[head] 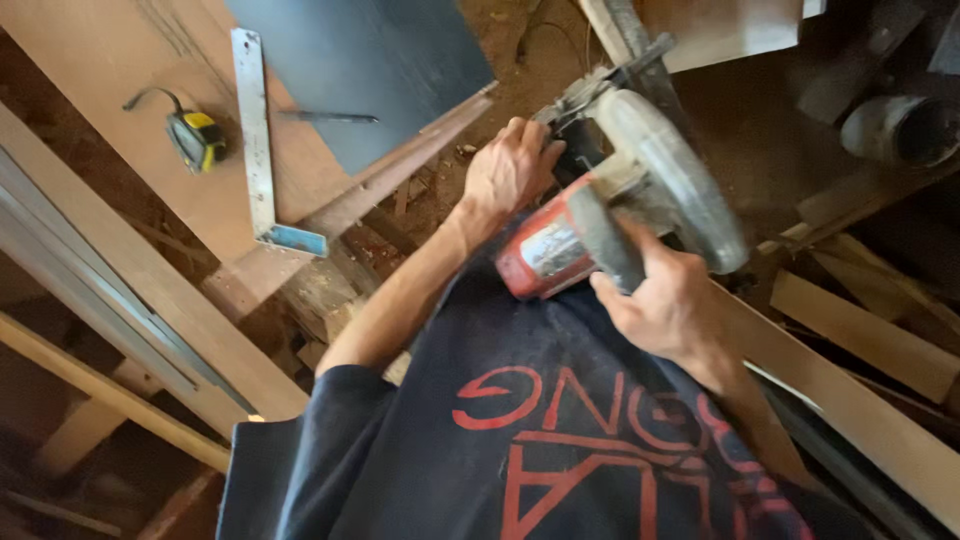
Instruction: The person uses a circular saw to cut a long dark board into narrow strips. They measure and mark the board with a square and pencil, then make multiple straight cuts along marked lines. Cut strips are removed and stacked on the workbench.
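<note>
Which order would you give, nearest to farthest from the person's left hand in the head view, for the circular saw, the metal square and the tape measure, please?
Measured from the left hand:
1. Circular saw: right beside it, the hand on its front end.
2. Metal square: off to the left in the picture, lying on the wooden board.
3. Tape measure: farther left, just past the square's long arm.

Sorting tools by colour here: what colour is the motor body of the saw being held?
Red, with a grey blade guard; the saw shows only in the head view.
</note>
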